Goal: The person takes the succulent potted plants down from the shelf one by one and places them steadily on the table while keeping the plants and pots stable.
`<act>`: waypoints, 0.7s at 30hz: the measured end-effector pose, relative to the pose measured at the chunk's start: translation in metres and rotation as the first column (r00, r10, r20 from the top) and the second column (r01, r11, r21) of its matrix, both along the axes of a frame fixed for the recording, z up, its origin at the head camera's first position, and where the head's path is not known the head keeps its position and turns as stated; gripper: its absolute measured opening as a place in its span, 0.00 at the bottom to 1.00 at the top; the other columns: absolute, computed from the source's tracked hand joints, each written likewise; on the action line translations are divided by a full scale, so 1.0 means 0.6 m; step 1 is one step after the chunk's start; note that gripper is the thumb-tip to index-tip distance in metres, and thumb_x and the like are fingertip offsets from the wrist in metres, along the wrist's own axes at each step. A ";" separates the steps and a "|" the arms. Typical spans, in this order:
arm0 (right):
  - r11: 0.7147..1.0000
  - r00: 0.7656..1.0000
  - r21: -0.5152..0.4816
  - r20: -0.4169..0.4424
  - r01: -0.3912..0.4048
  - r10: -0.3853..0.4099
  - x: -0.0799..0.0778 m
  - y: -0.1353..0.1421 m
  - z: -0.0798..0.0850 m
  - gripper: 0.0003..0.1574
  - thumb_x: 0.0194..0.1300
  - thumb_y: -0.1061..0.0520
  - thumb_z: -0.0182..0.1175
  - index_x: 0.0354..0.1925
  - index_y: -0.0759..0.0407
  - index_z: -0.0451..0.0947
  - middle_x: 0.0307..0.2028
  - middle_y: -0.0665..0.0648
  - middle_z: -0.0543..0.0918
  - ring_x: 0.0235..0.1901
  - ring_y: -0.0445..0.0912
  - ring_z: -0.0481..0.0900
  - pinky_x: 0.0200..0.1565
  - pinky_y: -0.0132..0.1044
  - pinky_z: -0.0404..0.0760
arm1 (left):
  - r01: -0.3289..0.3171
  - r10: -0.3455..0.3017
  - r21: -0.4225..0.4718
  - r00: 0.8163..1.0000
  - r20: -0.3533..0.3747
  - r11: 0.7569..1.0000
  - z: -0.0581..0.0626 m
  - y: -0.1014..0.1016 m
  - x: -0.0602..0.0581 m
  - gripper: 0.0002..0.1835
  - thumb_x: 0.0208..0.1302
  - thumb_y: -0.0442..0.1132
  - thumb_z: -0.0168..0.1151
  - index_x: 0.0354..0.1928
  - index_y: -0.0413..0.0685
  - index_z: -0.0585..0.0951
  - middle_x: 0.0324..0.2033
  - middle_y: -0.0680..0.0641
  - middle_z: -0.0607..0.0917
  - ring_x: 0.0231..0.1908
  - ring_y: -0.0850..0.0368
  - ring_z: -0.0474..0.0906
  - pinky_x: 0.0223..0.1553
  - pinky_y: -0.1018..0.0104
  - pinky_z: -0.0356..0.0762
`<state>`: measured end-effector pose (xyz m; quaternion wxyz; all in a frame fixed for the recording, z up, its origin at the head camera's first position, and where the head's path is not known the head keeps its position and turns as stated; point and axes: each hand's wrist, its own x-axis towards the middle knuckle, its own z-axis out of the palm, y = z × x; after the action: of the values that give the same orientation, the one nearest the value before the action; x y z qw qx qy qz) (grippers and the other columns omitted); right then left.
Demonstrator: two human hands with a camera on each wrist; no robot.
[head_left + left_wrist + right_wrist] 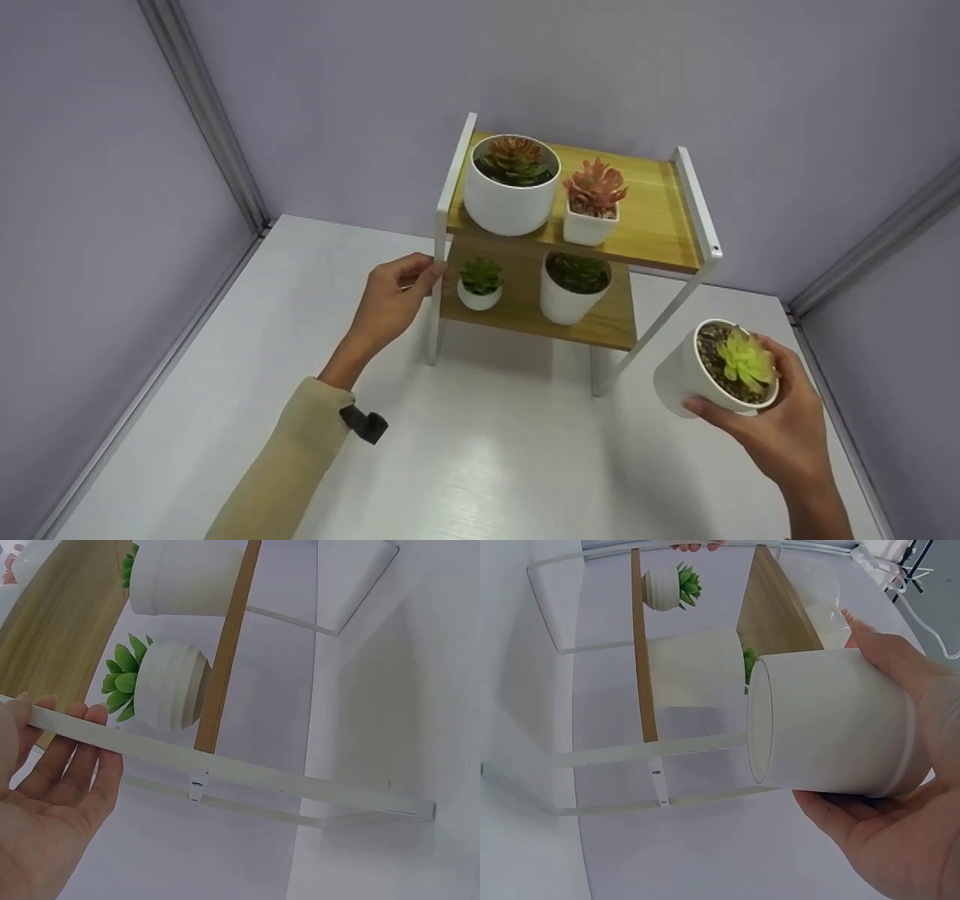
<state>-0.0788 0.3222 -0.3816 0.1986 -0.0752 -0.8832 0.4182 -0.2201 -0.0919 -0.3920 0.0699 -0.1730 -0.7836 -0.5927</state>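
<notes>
My right hand (787, 420) grips a white pot (679, 375) near its rim, thumb on one side and fingers on the other. In the pot a light green succulent (746, 361) stands in pebbles. Held right of the shelf, the pot (832, 724) is tilted. My left hand (394, 296) holds the left white upright (438, 247) of a two-tier plant shelf, between thumb and fingers. On the wooden top board (652, 202) stand a wide white pot (510, 202) with a reddish-green succulent and a small square pot (590, 229) with a pink one.
The lower board (517, 311) bears a small white pot (480, 300) with a green succulent and a taller white pot (568, 304) with a dark green one. The shelf stands on a white table (450, 465) against the back wall. Side walls (97, 187) flank the table.
</notes>
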 end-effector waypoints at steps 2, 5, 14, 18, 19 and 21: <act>1.000 1.000 -0.004 0.010 0.013 -0.013 -0.001 0.003 -0.002 0.63 0.35 0.63 0.83 0.69 0.58 0.62 0.56 0.42 0.73 0.52 0.30 0.72 0.47 0.13 0.71 | 0.002 -0.002 0.001 1.000 -0.004 1.000 0.000 0.001 -0.001 0.12 0.74 0.45 0.55 0.43 0.48 0.85 0.38 0.46 0.87 0.44 0.51 0.85 0.51 0.51 0.81; 1.000 0.999 -0.008 0.024 0.023 -0.023 -0.004 0.007 -0.005 0.63 0.37 0.63 0.83 0.69 0.58 0.61 0.58 0.46 0.73 0.52 0.29 0.72 0.47 0.13 0.71 | -0.004 0.004 -0.005 1.000 -0.002 1.000 0.000 0.001 -0.001 0.12 0.73 0.45 0.55 0.43 0.48 0.85 0.38 0.46 0.88 0.45 0.50 0.84 0.51 0.52 0.82; 0.999 0.997 -0.026 0.059 0.041 -0.039 -0.016 0.023 -0.016 0.64 0.38 0.61 0.83 0.70 0.57 0.60 0.59 0.48 0.72 0.52 0.30 0.71 0.47 0.13 0.72 | -0.004 0.004 0.000 1.000 0.001 1.000 -0.003 0.001 0.000 0.12 0.73 0.46 0.55 0.42 0.51 0.86 0.37 0.47 0.87 0.47 0.45 0.84 0.51 0.53 0.81; 0.999 0.997 -0.032 0.063 0.043 -0.040 -0.020 0.029 -0.020 0.64 0.39 0.60 0.83 0.71 0.58 0.60 0.61 0.52 0.71 0.52 0.31 0.71 0.47 0.13 0.72 | 0.000 0.000 0.001 1.000 -0.001 1.000 -0.003 0.001 -0.001 0.12 0.73 0.46 0.55 0.42 0.51 0.86 0.37 0.47 0.87 0.47 0.44 0.84 0.51 0.53 0.81; 0.999 0.998 -0.035 0.059 0.040 -0.038 -0.022 0.031 -0.021 0.63 0.39 0.60 0.83 0.70 0.57 0.60 0.60 0.52 0.72 0.53 0.31 0.71 0.47 0.13 0.72 | -0.002 0.002 0.000 1.000 -0.003 1.000 -0.003 0.002 -0.001 0.12 0.73 0.46 0.55 0.42 0.51 0.86 0.37 0.47 0.87 0.46 0.44 0.84 0.51 0.54 0.81; 0.999 0.998 -0.034 0.048 0.035 -0.033 -0.024 0.032 -0.024 0.63 0.39 0.60 0.83 0.70 0.56 0.61 0.60 0.52 0.72 0.53 0.31 0.72 0.47 0.14 0.72 | -0.006 0.006 0.000 1.000 -0.006 1.000 -0.002 0.002 0.000 0.12 0.73 0.46 0.55 0.42 0.50 0.86 0.36 0.47 0.88 0.45 0.44 0.84 0.50 0.54 0.81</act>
<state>-0.0931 0.3416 -0.3959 0.1833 -0.1035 -0.8788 0.4282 -0.2204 -0.0906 -0.3929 0.0741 -0.1722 -0.7838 -0.5920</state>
